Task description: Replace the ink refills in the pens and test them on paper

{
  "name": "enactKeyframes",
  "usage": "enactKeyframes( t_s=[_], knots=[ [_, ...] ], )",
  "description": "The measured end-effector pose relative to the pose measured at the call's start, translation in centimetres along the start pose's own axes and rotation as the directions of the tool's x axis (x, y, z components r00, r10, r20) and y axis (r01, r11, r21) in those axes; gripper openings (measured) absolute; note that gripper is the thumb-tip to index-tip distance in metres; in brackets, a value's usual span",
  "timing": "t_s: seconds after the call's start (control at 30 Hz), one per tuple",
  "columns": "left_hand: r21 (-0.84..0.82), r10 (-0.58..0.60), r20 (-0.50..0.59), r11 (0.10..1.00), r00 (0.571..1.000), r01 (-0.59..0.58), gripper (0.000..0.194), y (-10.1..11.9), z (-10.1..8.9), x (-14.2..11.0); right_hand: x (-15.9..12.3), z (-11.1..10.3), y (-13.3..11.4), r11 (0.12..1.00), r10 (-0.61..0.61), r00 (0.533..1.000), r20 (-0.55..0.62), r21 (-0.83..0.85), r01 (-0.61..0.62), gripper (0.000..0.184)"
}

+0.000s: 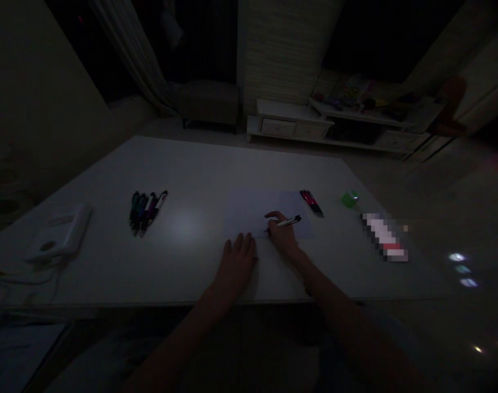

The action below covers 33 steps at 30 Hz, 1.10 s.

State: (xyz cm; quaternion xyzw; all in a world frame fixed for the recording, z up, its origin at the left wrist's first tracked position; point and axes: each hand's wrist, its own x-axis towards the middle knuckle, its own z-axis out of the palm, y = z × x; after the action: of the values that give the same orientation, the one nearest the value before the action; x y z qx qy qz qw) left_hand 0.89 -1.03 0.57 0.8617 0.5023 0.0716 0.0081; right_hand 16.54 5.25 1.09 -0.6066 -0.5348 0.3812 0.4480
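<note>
My right hand (282, 232) grips a white-and-black pen (288, 221), its tip down on a sheet of paper (249, 210). The sheet lies on the white table (191, 164), with faint lines of writing on its far right part (298, 210). My left hand (237, 262) rests palm down with fingers apart, holding nothing, its fingertips near the sheet's near edge. A bundle of several pens (147, 212) lies to the left. A few red-and-black pens (311, 203) lie just past the sheet's far right corner.
A small green object (349, 199) and a pixelated, blurred long item (383, 237) sit at the table's right. A white device with a cable (60, 234) lies at the left. A low white cabinet (289, 123) stands beyond the table.
</note>
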Motion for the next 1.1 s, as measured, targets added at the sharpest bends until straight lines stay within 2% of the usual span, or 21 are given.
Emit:
enactKeyframes(
  t_s=[0.1,0.3,0.6,0.7,0.77,0.87,0.97,1.1],
  knots=[
    [0.002,0.005,0.005,1.0,1.0,-0.005,0.042,0.1,-0.2,0.0,0.0,0.5,0.6,0.997,-0.04,0.997,-0.069,-0.074,0.035,0.016],
    [-0.017,-0.001,0.02,1.0,1.0,0.001,0.042,0.1,-0.4,0.0,0.0,0.6,0.9,0.988,-0.052,0.997,-0.054,-0.147,0.044,0.018],
    [0.025,0.0,0.028,1.0,1.0,-0.001,0.042,0.2,-0.3,0.0,-0.1,0.8,1.3,0.993,-0.05,0.997,-0.06,-0.107,0.044,0.02],
    [0.046,-0.013,0.038,0.999,0.999,0.011,0.042,0.2,-0.6,0.0,0.4,0.2,1.2,0.999,-0.04,0.994,-0.101,-0.019,0.038,0.016],
    [0.05,-0.014,0.046,0.999,0.999,0.012,0.042,0.2,-0.7,0.0,0.8,-0.9,0.9,0.998,-0.018,0.991,-0.132,0.054,0.026,0.023],
    [0.049,-0.015,0.056,0.999,0.998,0.013,0.042,0.1,-0.7,0.1,1.2,-3.7,-0.1,0.999,-0.008,0.981,-0.193,0.048,0.017,0.049],
    [0.048,-0.012,0.065,0.999,0.998,0.009,0.042,0.1,-0.7,0.2,1.7,-7.3,-0.7,0.994,-0.071,0.972,-0.222,-0.095,0.051,0.061],
    [0.051,-0.018,0.068,0.999,0.998,0.015,0.042,-0.1,-0.3,0.3,3.1,-12.3,0.9,0.929,-0.125,0.984,-0.125,-0.363,0.072,0.062]
  ],
)
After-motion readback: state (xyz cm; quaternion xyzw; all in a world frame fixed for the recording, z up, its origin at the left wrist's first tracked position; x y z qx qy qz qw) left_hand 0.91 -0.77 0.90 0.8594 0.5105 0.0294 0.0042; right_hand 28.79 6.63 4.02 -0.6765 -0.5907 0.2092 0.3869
